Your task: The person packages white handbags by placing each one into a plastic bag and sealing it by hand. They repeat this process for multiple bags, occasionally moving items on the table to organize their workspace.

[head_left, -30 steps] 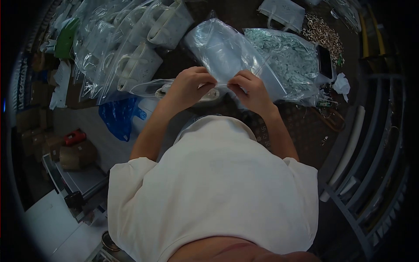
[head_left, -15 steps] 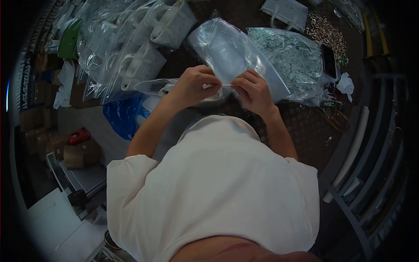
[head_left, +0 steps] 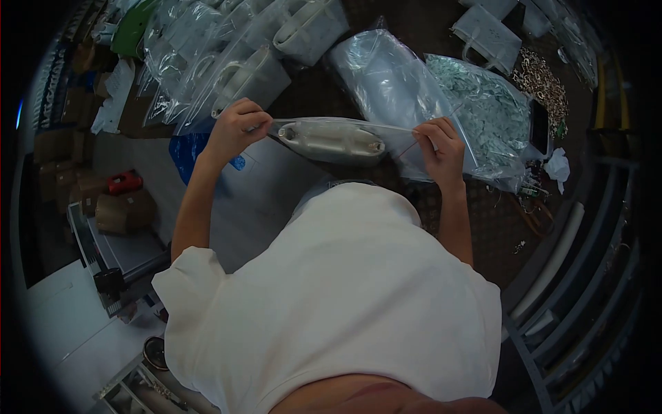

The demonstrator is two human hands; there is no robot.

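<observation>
Stretched between my hands is the top edge of a clear plastic bag (head_left: 396, 135). My left hand (head_left: 238, 127) pinches its left end, and my right hand (head_left: 441, 146) has its fingers closed on the right end. Inside the plastic, or just behind it, a whitish handbag (head_left: 331, 141) shows from above, with gold-coloured fittings at its ends. Beyond my right hand lies a pile of flat clear plastic bags (head_left: 389, 79). To my left hand's upper right, white handbags wrapped in clear plastic (head_left: 255, 79) stand in rows.
Right of the flat bags is a clear sack of pale green pieces (head_left: 476, 96), beside a phone (head_left: 540, 126) and crumpled white paper (head_left: 557, 169). Gold-coloured metal parts (head_left: 543, 83) lie behind. Metal racking (head_left: 586, 276) stands at right. Cardboard boxes (head_left: 124, 212) sit at left.
My hands have moved from close together to wide apart, pulling the bag's edge taut. The handbag between them now shows plainly. The view has shifted slightly.
</observation>
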